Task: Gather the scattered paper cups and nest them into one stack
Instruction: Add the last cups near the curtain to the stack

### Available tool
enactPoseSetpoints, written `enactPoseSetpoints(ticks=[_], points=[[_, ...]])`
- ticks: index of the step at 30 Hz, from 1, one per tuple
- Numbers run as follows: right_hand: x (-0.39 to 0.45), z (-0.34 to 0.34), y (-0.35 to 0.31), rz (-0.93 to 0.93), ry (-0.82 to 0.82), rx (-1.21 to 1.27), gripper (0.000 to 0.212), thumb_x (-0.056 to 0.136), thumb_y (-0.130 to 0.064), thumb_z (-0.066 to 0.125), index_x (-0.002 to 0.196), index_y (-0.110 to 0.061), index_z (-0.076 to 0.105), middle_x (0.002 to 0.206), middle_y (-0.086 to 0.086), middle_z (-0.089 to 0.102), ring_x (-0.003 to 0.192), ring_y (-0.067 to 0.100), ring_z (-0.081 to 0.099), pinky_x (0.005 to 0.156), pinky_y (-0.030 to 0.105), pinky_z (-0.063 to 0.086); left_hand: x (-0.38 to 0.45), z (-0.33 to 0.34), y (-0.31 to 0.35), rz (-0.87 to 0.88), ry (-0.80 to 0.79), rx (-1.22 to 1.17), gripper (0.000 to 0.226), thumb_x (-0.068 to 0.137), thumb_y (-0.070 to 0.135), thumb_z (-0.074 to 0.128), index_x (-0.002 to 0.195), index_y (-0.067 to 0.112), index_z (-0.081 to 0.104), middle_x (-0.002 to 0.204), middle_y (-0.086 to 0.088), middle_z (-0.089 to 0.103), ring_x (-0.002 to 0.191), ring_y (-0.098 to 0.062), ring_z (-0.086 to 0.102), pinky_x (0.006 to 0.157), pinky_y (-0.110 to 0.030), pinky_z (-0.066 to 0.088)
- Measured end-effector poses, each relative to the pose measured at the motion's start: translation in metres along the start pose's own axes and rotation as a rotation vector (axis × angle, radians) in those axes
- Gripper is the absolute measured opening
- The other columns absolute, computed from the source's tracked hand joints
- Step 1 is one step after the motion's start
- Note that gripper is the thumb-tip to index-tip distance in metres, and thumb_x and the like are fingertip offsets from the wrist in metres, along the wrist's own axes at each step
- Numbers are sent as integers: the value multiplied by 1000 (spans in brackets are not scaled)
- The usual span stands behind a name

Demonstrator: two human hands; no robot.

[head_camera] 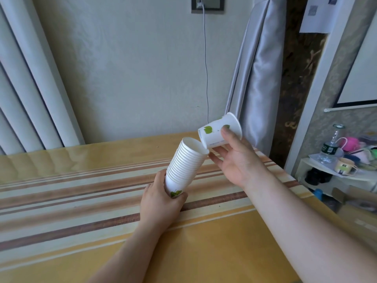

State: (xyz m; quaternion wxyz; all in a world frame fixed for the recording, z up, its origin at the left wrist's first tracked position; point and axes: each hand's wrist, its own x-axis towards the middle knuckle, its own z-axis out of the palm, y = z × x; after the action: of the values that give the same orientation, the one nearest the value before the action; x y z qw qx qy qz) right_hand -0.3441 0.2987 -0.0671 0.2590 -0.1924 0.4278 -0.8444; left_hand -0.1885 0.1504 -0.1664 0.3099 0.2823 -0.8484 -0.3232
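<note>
Head view: left hand (161,203) wrapped around base of stack of nested paper cups (184,165), held above striped tablecloth (81,201), stack tilted, mouth toward 1 o'clock. Right hand (236,158) grips single paper cup (219,132) between thumb and fingers, cup tipped on side, bottom toward 8 o'clock, just at stack's open rim, not yet nested. Green leaf print on both. At 3 o'clock, side shelf (306,164) with water bottle (329,148), mug (344,165). Charger cable (206,68) hangs down wall at 12 o'clock.
</note>
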Motion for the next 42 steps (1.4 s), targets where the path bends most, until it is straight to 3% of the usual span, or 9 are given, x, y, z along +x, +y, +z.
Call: enactPoseSetpoints(ticks=[7, 12, 16, 20, 23, 27, 32, 37, 42], points=[[0, 4, 22, 15, -33, -111, 92, 67, -27, 94, 149, -27, 54, 146, 12, 67, 139, 39, 61, 116, 66, 40, 1, 2, -3, 23, 12, 16, 62, 73, 42, 82, 126, 40, 51, 96, 17, 66, 96, -22, 60, 81, -44, 55], [-12, 11, 27, 21, -49, -133, 93, 68, -24, 92, 151, -35, 52, 145, 7, 68, 141, 36, 59, 117, 70, 36, 1, 3, -5, 19, 8, 15, 61, 72, 42, 81, 124, 42, 50, 95, 15, 67, 95, -23, 60, 78, -42, 53], [-23, 15, 28, 0, -46, -158, 87, 77, -17, 87, 152, -36, 48, 128, -4, 76, 139, 29, 61, 117, 67, 40, 0, 3, -3, 10, 5, -10, 61, 72, 39, 82, 125, 40, 51, 94, 14, 66, 95, -23, 60, 75, -40, 49], [-33, 17, 37, -32, -52, -205, 78, 90, -6, 82, 154, -25, 43, 113, -8, 80, 104, 8, 77, 93, 45, 59, -1, 1, 0, 16, -7, -10, 62, 72, 38, 82, 126, 38, 51, 94, 15, 66, 96, -24, 60, 75, -39, 50], [-35, 25, 38, -63, -25, -258, 80, 88, -9, 85, 153, -29, 44, 130, 1, 75, 119, 21, 73, 98, 52, 58, -4, -2, 2, 26, -10, -3, 64, 71, 37, 81, 128, 37, 51, 96, 15, 66, 97, -24, 61, 76, -39, 50], [-34, 40, 29, -97, -9, -326, 105, 63, -39, 93, 156, -43, 42, 139, -3, 68, 127, 20, 68, 109, 54, 55, -7, -5, 3, 33, -12, 2, 60, 71, 37, 79, 124, 37, 51, 94, 17, 65, 96, -25, 61, 73, -38, 47], [-38, 31, 52, -35, -77, -514, 115, 62, -37, 94, 160, -39, 34, 141, -6, 67, 130, 18, 67, 111, 50, 54, -5, -11, 4, -41, -32, -43, 59, 70, 42, 81, 123, 41, 53, 99, 16, 69, 95, -19, 67, 76, -37, 53], [-43, 44, 103, 74, -193, -716, 75, 78, -36, 90, 143, -44, 53, 134, -18, 70, 124, 8, 68, 100, 37, 59, 4, -36, -11, -103, -136, -146, 50, 66, 41, 88, 111, 42, 65, 95, 18, 77, 85, 1, 71, 73, -29, 58], [-22, 92, 133, 2, -206, -785, 76, 71, -45, 90, 135, -55, 52, 134, -23, 65, 118, 8, 69, 92, 44, 65, 14, -73, -40, -104, -27, 12, 39, 70, 46, 80, 106, 35, 67, 83, 13, 74, 81, -7, 68, 65, -30, 51]])
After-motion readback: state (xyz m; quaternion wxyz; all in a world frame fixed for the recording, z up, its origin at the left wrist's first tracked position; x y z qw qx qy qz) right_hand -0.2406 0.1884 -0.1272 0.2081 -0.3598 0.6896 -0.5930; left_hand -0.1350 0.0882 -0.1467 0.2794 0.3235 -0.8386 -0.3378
